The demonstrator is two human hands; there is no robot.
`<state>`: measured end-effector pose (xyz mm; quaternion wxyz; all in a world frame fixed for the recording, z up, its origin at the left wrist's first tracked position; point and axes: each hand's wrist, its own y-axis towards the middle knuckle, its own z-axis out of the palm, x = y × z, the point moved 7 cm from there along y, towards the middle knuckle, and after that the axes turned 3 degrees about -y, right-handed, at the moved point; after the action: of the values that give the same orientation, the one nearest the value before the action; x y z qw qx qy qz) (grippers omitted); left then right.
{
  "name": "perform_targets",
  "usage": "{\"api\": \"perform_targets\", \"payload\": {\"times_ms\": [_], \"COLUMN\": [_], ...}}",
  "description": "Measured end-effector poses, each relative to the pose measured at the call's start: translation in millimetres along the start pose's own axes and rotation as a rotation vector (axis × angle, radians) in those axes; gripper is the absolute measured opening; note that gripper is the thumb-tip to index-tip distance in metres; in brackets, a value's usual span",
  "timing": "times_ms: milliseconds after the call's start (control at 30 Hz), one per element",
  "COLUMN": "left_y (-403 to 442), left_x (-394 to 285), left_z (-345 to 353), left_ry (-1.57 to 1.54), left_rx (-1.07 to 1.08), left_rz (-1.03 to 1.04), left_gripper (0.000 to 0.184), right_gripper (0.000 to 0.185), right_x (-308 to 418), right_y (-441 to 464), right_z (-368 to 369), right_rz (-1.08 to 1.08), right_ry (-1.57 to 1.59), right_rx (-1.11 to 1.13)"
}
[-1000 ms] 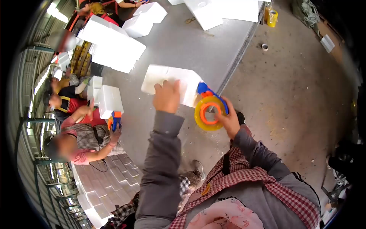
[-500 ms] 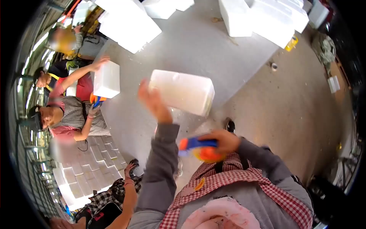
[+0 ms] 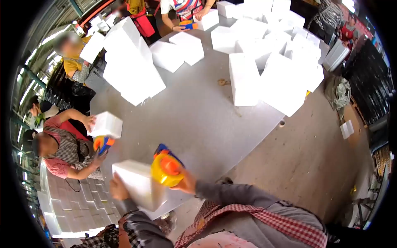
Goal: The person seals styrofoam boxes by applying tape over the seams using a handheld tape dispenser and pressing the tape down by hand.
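A white foam box [image 3: 134, 175] sits tilted at the near edge of the grey table, its right end smeared by motion. My left hand [image 3: 119, 188] presses on the box's left side, the fingers curled against it. In my right hand [image 3: 187, 182] is a tape dispenser [image 3: 168, 167] with a blue frame, an orange hub and a roll of yellow tape. The dispenser is held up at the box's right end; whether it touches the foam I cannot tell.
Stacked white foam boxes [image 3: 134, 66] stand at the far left of the grey table [image 3: 194, 107], with more boxes [image 3: 285, 78] at the far right. A co-worker [image 3: 62, 144] on the left handles another box [image 3: 108, 125] with a tape dispenser [image 3: 103, 144]. Wrapped boxes [image 3: 78, 198] are piled lower left.
My left hand has come to the box's left side, and the box has shifted left and nearer. My right hand has raised the tape dispenser leftward to the box. The view has turned toward the table's far side.
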<state>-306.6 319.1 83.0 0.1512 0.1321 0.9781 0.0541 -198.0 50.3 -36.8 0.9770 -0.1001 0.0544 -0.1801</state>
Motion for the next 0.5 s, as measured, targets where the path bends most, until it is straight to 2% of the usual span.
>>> {"api": "perform_targets", "payload": {"times_ms": [67, 133, 167, 200, 233, 267, 300, 333, 400, 467, 500], "left_y": [22.5, 42.6, 42.5, 36.1, 26.2, 6.0, -18.8, -50.4, -118.4, -172.1, -208.1], "left_x": [17.2, -8.8, -26.2, -72.8, -132.8, -207.5, -279.7, -353.5, -495.5, -597.8, -627.3], "left_z": [-17.0, -13.4, -9.8, 9.3, 33.3, 68.0, 103.7, 147.3, 231.3, 295.2, 300.3], "left_ry": [0.375, 0.365, 0.359, -0.033, -0.439, -0.624, -0.776, -1.007, -1.430, -1.434, -1.465], "left_rx": [-0.302, -0.402, -0.475, -0.541, -0.367, -0.003, 0.343, 0.571, 1.146, 1.408, 1.604], "left_rz": [0.066, 0.085, 0.086, 0.485, 0.645, 0.650, 0.562, 0.634, 0.605, 0.420, 0.260], "left_gripper": [0.052, 0.056, 0.060, 0.061, 0.054, 0.051, 0.049, 0.052, 0.057, 0.073, 0.078], "right_gripper": [0.041, 0.038, 0.040, 0.042, 0.045, 0.049, 0.052, 0.052, 0.058, 0.059, 0.060], "right_x": [19.3, 72.9, 104.2, 133.5, 156.9, 183.2, 208.0, 223.3, 270.9, 302.4, 318.6], "right_y": [16.1, -36.3, -61.7, -93.8, -119.5, -147.9, -167.0, -169.4, -189.1, -182.8, -182.8], "right_z": [-17.4, -17.6, -24.3, -28.9, -41.4, -51.7, -55.3, -47.2, -26.6, -42.4, -52.1], "right_rz": [-0.167, -0.674, -0.487, -0.306, -0.433, -0.560, -0.697, -0.733, -1.101, -1.222, -1.306], "right_ry": [-0.253, -1.144, -1.088, -0.979, -0.616, -0.596, -0.576, -0.586, -0.535, -0.549, -0.549], "right_rx": [0.018, 0.225, -0.025, -0.266, -0.220, -0.231, -0.240, -0.244, -0.308, -0.374, -0.431]}}
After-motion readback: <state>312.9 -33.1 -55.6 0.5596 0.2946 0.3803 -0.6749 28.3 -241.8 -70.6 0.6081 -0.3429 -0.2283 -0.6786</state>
